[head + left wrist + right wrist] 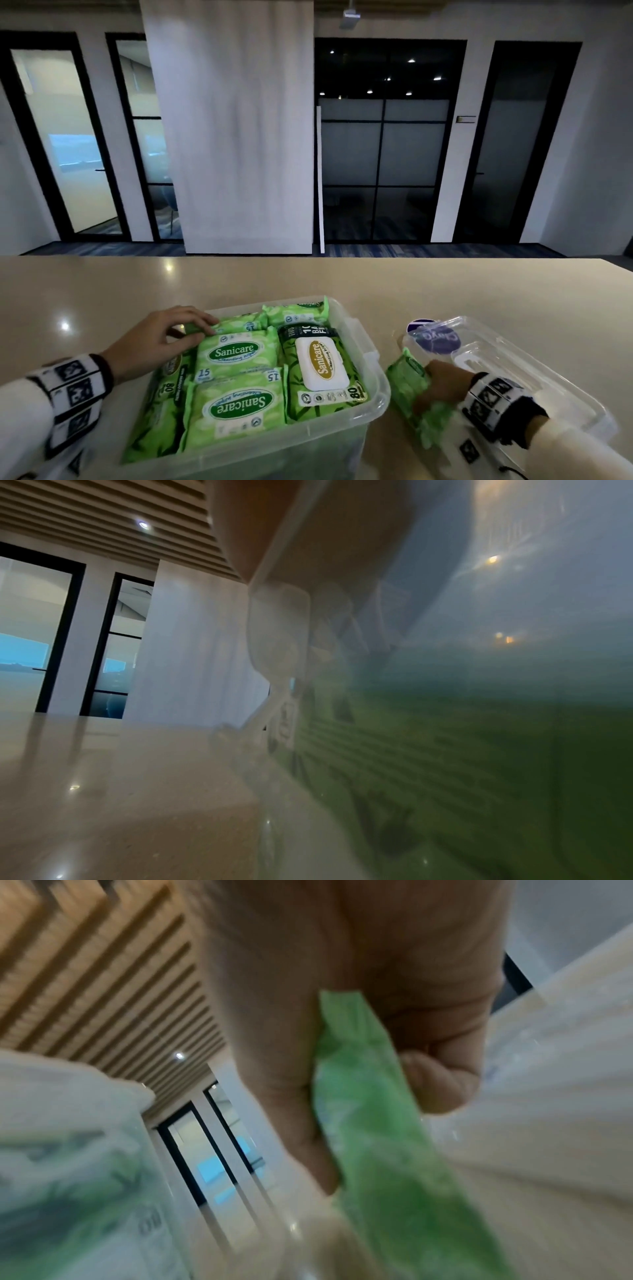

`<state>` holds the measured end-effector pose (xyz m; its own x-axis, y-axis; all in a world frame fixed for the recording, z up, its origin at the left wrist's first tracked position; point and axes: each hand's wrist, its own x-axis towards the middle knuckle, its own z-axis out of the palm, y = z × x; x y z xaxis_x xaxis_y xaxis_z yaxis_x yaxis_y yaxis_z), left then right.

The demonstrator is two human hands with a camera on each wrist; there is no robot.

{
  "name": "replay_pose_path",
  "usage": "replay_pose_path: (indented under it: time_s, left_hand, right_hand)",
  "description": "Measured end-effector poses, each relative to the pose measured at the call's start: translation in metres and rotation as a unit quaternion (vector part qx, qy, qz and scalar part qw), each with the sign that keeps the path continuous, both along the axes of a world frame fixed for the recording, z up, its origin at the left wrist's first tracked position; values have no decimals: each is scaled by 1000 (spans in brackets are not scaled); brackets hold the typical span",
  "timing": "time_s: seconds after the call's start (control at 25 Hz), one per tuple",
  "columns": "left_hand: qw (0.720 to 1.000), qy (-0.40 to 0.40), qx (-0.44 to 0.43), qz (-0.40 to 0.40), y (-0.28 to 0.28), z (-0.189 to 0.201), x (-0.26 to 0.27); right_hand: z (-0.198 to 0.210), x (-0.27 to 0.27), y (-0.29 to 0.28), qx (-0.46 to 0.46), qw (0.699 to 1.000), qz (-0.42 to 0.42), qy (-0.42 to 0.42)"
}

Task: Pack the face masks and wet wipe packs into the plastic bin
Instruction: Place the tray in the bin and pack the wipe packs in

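Though apart, both hands (161,339) (442,385) around wipe packs (236,324) (407,380)

**Seven green packs by our count**

We count one plastic bin (382,394) and one clear lid (565,383). Inside the bin we make out six wet wipe packs. Four are small: the back-left small pack (239,323), back-right small pack (296,310), middle small pack (236,356) and front small pack (236,409). Two are large: the white-flap large pack (322,370) and left-wall large pack (161,414). A seventh pack (409,377) is outside the bin. We count two hands: left hand (154,337) and right hand (442,383).
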<state>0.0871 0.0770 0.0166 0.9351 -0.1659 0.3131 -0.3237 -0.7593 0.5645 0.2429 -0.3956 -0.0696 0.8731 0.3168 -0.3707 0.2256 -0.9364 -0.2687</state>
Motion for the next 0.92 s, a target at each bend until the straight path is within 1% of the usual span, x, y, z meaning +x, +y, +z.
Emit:
replay_pose_path:
  time_s: [0.08, 0.12, 0.2, 0.24, 0.28, 0.32, 0.4, 0.44, 0.56, 0.64, 0.72, 0.76, 0.8, 0.84, 0.88, 0.92]
  left_hand:
    - [1000, -7, -7, -5, 2, 1, -1]
    - [1000, -9, -10, -5, 3, 1, 0]
    - [1000, -4, -16, -5, 5, 2, 0]
    - [1000, -2, -20, -5, 7, 2, -1]
    - [1000, -2, -20, -6, 7, 2, 0]
    - [1000, 0, -18, -6, 8, 2, -1]
    - [1000, 1, -13, -6, 6, 1, -1]
    - [1000, 2, -11, -5, 5, -1, -1]
    - [1000, 3, -13, 6, 4, 0, -4]
    - [1000, 1, -11, 5, 3, 0, -4]
    - [1000, -4, -25, 9, 2, 1, -5]
    - [999, -6, -41, 15, 2, 0, -5]
    - [998, -10, -53, 23, 2, 1, -5]
    - [998, -12, -63, 28, 1, 0, -5]
    - [997, -9, -69, 32, 1, 0, -6]
    - [997, -6, -72, 32, 0, 0, -6]
  right_hand:
    - [34, 1, 0, 63, 995, -15, -80]
    - [57, -1, 2, 121, 985, -24, -119]
    - [105, -15, 15, 245, 956, -29, -157]
    - [128, -26, 26, 285, 942, -8, -180]
    - [147, -37, 37, 304, 929, 30, -208]
    - [162, -48, 49, 300, 920, 75, -241]
    - [183, -66, 76, 253, 906, 149, -305]
    - [190, -75, 90, 228, 900, 181, -323]
    - [200, -91, 128, 180, 894, 253, -323]
    - [203, -96, 151, 152, 882, 292, -338]
    - [198, -95, 176, 138, 867, 329, -346]
    - [192, -95, 187, 124, 870, 347, -328]
    - [185, -95, 198, 104, 882, 364, -279]
    - [179, -96, 207, 77, 901, 375, -203]
    - [173, -95, 212, 48, 914, 380, -133]
    - [169, -94, 215, 28, 918, 382, -101]
